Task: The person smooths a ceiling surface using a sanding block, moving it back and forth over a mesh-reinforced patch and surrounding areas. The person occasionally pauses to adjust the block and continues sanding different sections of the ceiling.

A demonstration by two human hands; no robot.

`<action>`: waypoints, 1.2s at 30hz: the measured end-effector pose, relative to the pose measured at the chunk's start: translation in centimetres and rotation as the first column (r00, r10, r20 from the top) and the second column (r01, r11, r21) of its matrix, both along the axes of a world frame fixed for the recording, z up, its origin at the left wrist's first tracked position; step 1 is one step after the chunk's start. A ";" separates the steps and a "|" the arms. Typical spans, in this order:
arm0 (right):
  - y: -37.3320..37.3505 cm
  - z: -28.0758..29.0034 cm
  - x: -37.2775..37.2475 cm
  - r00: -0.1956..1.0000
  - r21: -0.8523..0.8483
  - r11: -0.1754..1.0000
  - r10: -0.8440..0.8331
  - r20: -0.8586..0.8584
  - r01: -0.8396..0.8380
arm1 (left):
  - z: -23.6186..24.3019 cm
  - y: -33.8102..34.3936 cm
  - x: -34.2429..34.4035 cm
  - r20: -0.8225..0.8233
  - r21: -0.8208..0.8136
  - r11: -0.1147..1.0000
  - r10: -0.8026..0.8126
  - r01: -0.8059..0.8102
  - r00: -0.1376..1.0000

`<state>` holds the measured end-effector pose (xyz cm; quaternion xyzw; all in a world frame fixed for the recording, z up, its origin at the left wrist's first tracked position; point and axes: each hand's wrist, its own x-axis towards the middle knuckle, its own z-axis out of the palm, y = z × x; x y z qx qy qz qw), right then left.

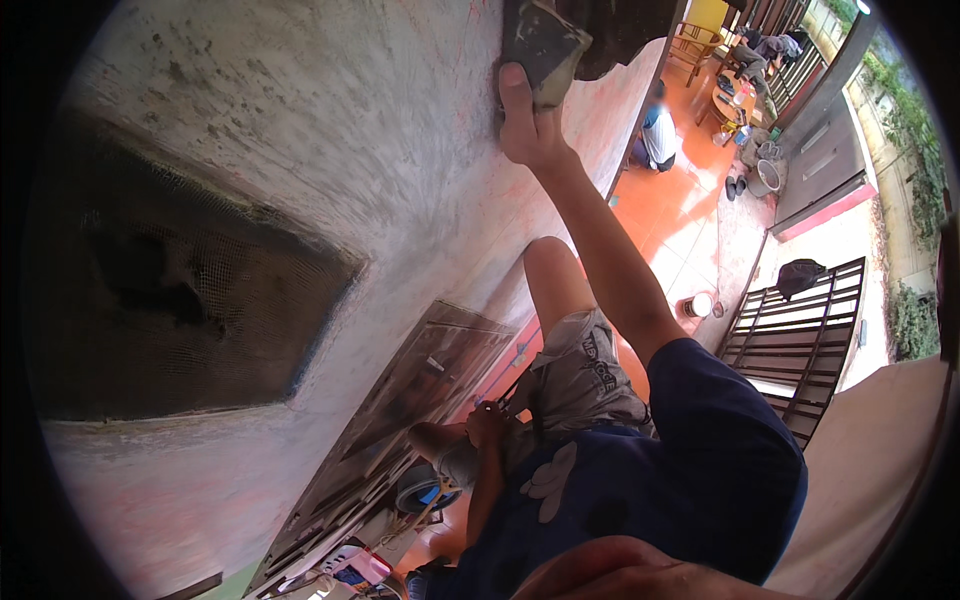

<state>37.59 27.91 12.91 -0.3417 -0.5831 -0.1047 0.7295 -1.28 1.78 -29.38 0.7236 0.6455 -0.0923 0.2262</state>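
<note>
Raised high against the pale plastered wall, my right hand grips a piece of dark folded sandpaper with worn, dusty edges. The thumb lies along its near side. Down by my lap, my left hand is closed, its fingers curled; what they hold, if anything, is too small and dark to make out. Grey shorts and bent knees show beside that hand. Streaky grey and pinkish marks cover the wall's surface.
A dark recessed panel with mesh sits in the wall at left. Below stand a wooden door, a dark tub and clutter. Farther right are a white bucket, a metal grille, a seated person and a round table.
</note>
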 end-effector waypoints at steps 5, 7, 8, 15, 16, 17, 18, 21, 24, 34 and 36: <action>-2.5 -4.4 -3.3 0.980 0.001 0.982 -0.188 0.058 0.188 | -0.7 0.7 -0.3 -0.087 -0.062 0.996 -0.063 0.058 0.994; -2.4 -2.5 -3.4 0.965 0.030 0.969 -0.247 0.088 0.246 | -0.7 0.7 -0.4 -0.087 -0.085 0.994 -0.082 0.075 0.993; -1.8 -0.9 -2.8 0.954 0.053 0.959 -0.281 0.103 0.277 | -0.7 0.6 -0.4 -0.037 -0.053 0.997 -0.053 0.051 0.998; 1.5 6.3 2.1 0.996 -0.065 0.996 -0.056 0.062 0.060 | 0.3 -0.1 0.1 -0.010 0.001 1.000 -0.016 0.016 1.000; 1.0 5.7 2.0 0.998 -0.067 0.997 -0.034 0.050 0.037 | 0.6 -0.1 0.3 -0.003 -0.014 1.000 0.005 -0.005 1.000; -0.1 3.9 0.8 0.987 0.027 0.992 -0.123 0.106 0.121 | 0.9 0.1 0.4 0.000 -0.027 0.999 0.026 -0.026 1.000; -0.8 2.3 0.1 0.964 0.125 0.971 -0.222 0.146 0.204 | 1.3 0.2 0.5 -0.001 -0.036 0.998 0.046 -0.046 0.999; -3.3 -2.5 -2.3 0.935 0.028 0.969 -0.244 0.259 0.245 | 2.3 0.6 0.9 0.002 -0.082 0.989 0.120 -0.119 0.993; -2.7 -1.8 -1.7 0.926 0.081 0.970 -0.243 0.289 0.230 | 2.6 0.7 1.0 0.047 -0.116 0.968 0.231 -0.224 0.972; 1.6 19.4 1.2 0.933 0.305 0.920 -0.309 0.184 0.245 | 1.6 0.2 0.9 0.120 -0.064 0.965 0.259 -0.253 0.958; 0.6 14.2 0.2 0.949 0.214 0.949 -0.270 0.164 0.233 | 2.0 0.3 1.0 0.062 -0.019 0.985 0.174 -0.173 0.983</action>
